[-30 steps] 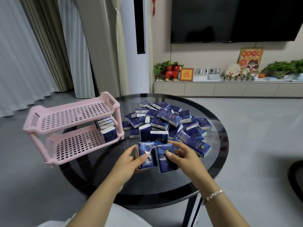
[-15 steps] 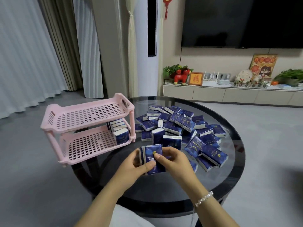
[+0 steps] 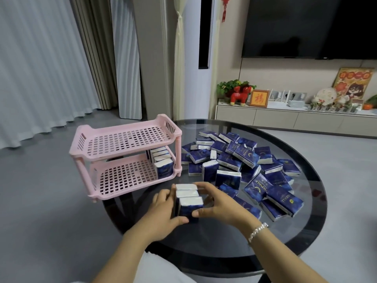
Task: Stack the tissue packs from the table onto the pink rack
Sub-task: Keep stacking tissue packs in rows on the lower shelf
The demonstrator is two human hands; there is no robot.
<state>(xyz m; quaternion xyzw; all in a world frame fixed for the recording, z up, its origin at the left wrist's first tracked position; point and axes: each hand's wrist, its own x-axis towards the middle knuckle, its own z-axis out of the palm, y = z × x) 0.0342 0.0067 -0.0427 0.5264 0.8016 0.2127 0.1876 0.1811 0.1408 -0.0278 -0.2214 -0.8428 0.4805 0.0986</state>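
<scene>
Packs of tissue (image 3: pixel 188 199), three pressed together on edge, sit clamped between our left hand (image 3: pixel 163 209) and right hand (image 3: pixel 221 205) at six o'clock on the desk (image 3: pixel 204 242). They look light, soft and slippery, so we squeeze the outer faces evenly toward the pink rack (image 3: pixel 122 152) at ten o'clock.

We cannot read the small print on the dark blue plastic-wrapped tissue packs (image 3: pixel 234 160). Our hands cover the lower sides of the three held packs (image 3: pixel 188 198). The picture's edge cuts the round black glass table (image 3: pixel 306 231) below.

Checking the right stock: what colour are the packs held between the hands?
Dark blue wrappers with white top edges on the held packs, clearest in the head view.
</scene>
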